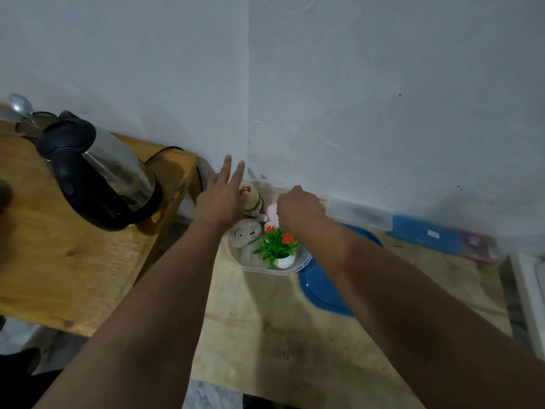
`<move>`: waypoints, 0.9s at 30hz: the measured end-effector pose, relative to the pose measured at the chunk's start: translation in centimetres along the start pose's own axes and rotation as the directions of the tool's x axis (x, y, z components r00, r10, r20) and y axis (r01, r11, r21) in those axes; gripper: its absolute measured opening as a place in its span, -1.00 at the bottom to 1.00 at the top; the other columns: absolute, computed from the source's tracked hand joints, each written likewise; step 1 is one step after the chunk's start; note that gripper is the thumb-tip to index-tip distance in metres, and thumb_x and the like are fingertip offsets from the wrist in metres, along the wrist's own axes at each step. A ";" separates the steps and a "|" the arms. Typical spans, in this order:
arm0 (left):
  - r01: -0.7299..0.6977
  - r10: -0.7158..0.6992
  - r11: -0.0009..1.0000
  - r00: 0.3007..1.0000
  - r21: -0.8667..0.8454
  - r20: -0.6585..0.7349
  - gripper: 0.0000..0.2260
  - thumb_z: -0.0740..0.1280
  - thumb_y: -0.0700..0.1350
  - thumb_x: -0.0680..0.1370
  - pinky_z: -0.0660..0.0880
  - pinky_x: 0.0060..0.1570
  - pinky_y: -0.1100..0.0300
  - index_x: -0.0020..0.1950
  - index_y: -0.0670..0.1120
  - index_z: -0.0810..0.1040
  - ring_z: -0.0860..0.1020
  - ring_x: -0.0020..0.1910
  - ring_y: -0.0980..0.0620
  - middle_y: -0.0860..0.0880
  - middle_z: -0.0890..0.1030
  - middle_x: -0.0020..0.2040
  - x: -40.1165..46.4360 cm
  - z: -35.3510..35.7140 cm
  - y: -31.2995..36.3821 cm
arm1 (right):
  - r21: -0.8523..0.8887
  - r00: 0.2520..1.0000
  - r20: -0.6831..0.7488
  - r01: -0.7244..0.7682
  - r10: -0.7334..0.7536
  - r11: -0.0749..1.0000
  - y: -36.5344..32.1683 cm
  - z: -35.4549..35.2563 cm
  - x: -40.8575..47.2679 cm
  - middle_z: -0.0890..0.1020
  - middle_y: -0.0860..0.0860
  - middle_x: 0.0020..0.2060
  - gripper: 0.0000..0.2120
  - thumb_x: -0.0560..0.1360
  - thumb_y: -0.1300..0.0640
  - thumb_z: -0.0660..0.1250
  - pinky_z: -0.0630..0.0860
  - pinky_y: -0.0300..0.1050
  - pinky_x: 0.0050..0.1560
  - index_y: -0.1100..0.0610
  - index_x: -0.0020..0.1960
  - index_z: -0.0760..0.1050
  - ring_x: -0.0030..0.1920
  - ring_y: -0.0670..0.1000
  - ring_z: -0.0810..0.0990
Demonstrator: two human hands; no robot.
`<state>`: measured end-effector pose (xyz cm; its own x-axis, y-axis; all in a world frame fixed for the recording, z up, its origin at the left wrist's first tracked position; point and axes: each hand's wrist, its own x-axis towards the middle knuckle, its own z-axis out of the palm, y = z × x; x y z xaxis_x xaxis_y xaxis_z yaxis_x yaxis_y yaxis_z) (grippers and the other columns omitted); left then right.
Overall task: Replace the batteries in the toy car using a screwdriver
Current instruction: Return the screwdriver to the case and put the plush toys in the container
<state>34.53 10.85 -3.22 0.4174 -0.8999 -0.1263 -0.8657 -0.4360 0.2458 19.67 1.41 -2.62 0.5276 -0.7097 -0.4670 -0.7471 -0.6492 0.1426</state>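
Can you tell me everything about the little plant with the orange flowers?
The small artificial-looking plant with bright green leaves and orange flowers stands upright in a little round white pot. It looks like plastic. Two orange blooms show on top, with a smaller one at the left. It sits at the near end of a clear plastic tub, right beside a pale plush toy, which looks to touch its leaves. The right hand hovers just behind it; whether it touches the plant cannot be told.

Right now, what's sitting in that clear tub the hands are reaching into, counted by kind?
Soft toys: 1, the white plush
Striped figures: 1
Pink items: 1, partly hidden
Potted fake plants: 1
Total visible in the clear tub: 4
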 end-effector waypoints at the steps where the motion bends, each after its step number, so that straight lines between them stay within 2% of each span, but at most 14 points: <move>1: -0.038 0.037 0.999 0.999 0.034 0.007 -0.47 0.18 0.03 0.70 0.53 0.19 -0.13 0.67 0.04 0.17 0.26 0.55 -0.18 -0.07 0.15 0.67 0.5 0.0 -0.2 | 0.015 1.000 -0.008 0.000 0.000 1.000 0.0 0.1 0.0 0.42 0.16 0.23 -0.66 0.55 0.11 0.31 0.56 -0.01 0.09 0.11 0.31 0.48 0.17 0.14 0.53; 3: -0.130 0.133 0.983 0.991 0.131 -0.020 -0.63 0.21 0.03 0.67 0.53 0.13 -0.11 0.45 -0.01 0.53 0.41 0.37 -0.20 -0.10 0.50 0.43 1.1 0.0 -0.5 | 0.062 1.000 -0.017 -0.009 0.010 0.998 0.1 0.3 -0.1 0.41 0.16 0.23 -0.66 0.56 0.10 0.30 0.52 -0.03 0.05 0.12 0.31 0.48 0.17 0.14 0.53; 4: -0.163 0.173 0.969 0.984 0.188 -0.041 -0.68 0.24 0.04 0.66 0.48 0.10 -0.10 0.32 -0.01 0.64 0.45 0.29 -0.20 -0.09 0.58 0.30 1.1 0.1 -0.7 | 0.079 1.000 -0.026 -0.009 0.011 0.997 0.2 0.3 -0.1 0.41 0.17 0.24 -0.65 0.56 0.10 0.31 0.52 -0.04 0.05 0.13 0.32 0.47 0.17 0.14 0.53; 7: -0.193 0.238 0.915 0.967 0.353 -0.088 -0.78 0.34 0.07 0.60 0.33 0.08 -0.10 0.13 0.05 0.74 0.47 0.15 -0.19 -0.02 0.66 0.05 1.0 0.2 -0.8 | 0.126 0.997 -0.069 -0.010 0.019 0.992 0.3 0.5 -0.3 0.42 0.19 0.23 -0.57 0.53 0.13 0.37 0.49 -0.07 -0.04 0.16 0.36 0.40 0.15 0.15 0.55; 9: -0.202 0.260 0.892 0.961 0.405 -0.095 -0.80 0.38 0.07 0.58 0.28 0.04 -0.10 0.06 0.05 0.75 0.46 0.10 -0.17 0.02 0.67 -0.04 0.8 0.4 -0.5 | 0.159 0.996 -0.088 -0.014 0.028 0.987 0.3 0.6 -0.4 0.44 0.21 0.22 -0.48 0.51 0.15 0.41 0.43 -0.07 -0.11 0.19 0.40 0.33 0.12 0.17 0.56; 11: -0.236 0.283 0.889 0.957 0.392 -0.066 -0.81 0.38 0.04 0.59 0.33 -0.02 -0.07 0.07 0.02 0.74 0.48 0.08 -0.16 0.00 0.66 -0.05 0.9 0.6 -0.1 | 0.178 0.994 -0.100 -0.016 0.035 0.984 0.2 0.6 -0.5 0.46 0.23 0.21 -0.43 0.49 0.21 0.41 0.42 -0.06 -0.15 0.21 0.43 0.27 0.11 0.19 0.57; 13: -0.249 0.276 0.907 0.960 0.341 -0.035 -0.83 0.36 -0.06 0.61 0.41 -0.18 0.00 0.10 -0.05 0.72 0.53 0.03 -0.15 -0.06 0.63 -0.02 1.2 0.7 0.4 | 0.182 0.991 -0.128 -0.020 0.044 0.983 0.1 0.5 -0.5 0.46 0.24 0.19 -0.40 0.48 0.26 0.40 0.42 -0.05 -0.18 0.20 0.44 0.23 0.07 0.20 0.59; 15: -0.234 0.252 0.920 0.967 0.315 -0.017 -0.87 0.36 -0.16 0.60 0.39 -0.32 0.05 0.08 -0.11 0.70 0.58 -0.03 -0.14 -0.10 0.60 -0.02 1.4 0.6 0.8 | 0.182 0.989 -0.145 -0.016 0.043 0.983 0.0 0.5 -0.6 0.47 0.24 0.20 -0.40 0.50 0.27 0.38 0.40 -0.05 -0.17 0.18 0.46 0.21 0.07 0.19 0.59; 18: -0.236 0.244 0.912 0.970 0.334 0.020 -0.92 0.35 -0.26 0.59 0.37 -0.32 0.06 0.03 -0.16 0.63 0.57 -0.01 -0.14 -0.12 0.58 -0.03 1.7 0.2 1.1 | 0.078 0.988 -0.152 -0.011 0.023 0.997 -0.7 0.7 -0.9 0.45 0.23 0.25 -0.48 0.54 0.22 0.34 0.43 -0.05 -0.09 0.17 0.45 0.26 0.14 0.18 0.56; 21: -0.218 0.210 0.908 0.976 0.358 0.063 -0.90 0.33 -0.31 0.58 0.37 -0.29 0.07 0.04 -0.15 0.57 0.58 -0.04 -0.13 -0.11 0.57 -0.05 2.0 -0.3 1.5 | -0.039 0.974 -0.224 0.007 -0.016 0.999 -1.1 1.3 -0.7 0.38 0.22 0.30 -0.61 0.56 0.21 0.30 0.48 -0.05 0.00 0.20 0.37 0.37 0.18 0.19 0.50; 25: -0.116 0.105 0.943 0.993 0.312 0.052 -0.90 0.31 -0.32 0.59 0.40 -0.29 0.06 0.01 -0.15 0.57 0.50 -0.22 -0.13 -0.09 0.47 -0.19 2.5 -0.1 2.1 | 0.083 0.979 -0.197 0.070 -0.053 0.994 -1.0 1.7 -0.1 0.40 0.22 0.26 -0.64 0.56 0.28 0.28 0.43 -0.02 -0.10 0.22 0.36 0.39 0.11 0.22 0.57; 27: -0.078 0.071 0.956 0.997 0.282 0.034 -0.93 0.32 -0.28 0.61 0.39 -0.29 0.06 0.00 -0.15 0.57 0.45 -0.25 -0.11 -0.08 0.42 -0.22 2.3 0.3 2.5 | 0.155 0.975 -0.205 0.114 -0.081 0.981 -0.8 2.2 0.0 0.46 0.22 0.21 -0.68 0.57 0.27 0.29 0.37 -0.02 -0.16 0.22 0.31 0.42 0.06 0.22 0.59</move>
<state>33.31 7.68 -3.16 0.3453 -0.9277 -0.1417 -0.9382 -0.3452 -0.0260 19.37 2.47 -4.65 0.6583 -0.6955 -0.2880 -0.7354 -0.6759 -0.0485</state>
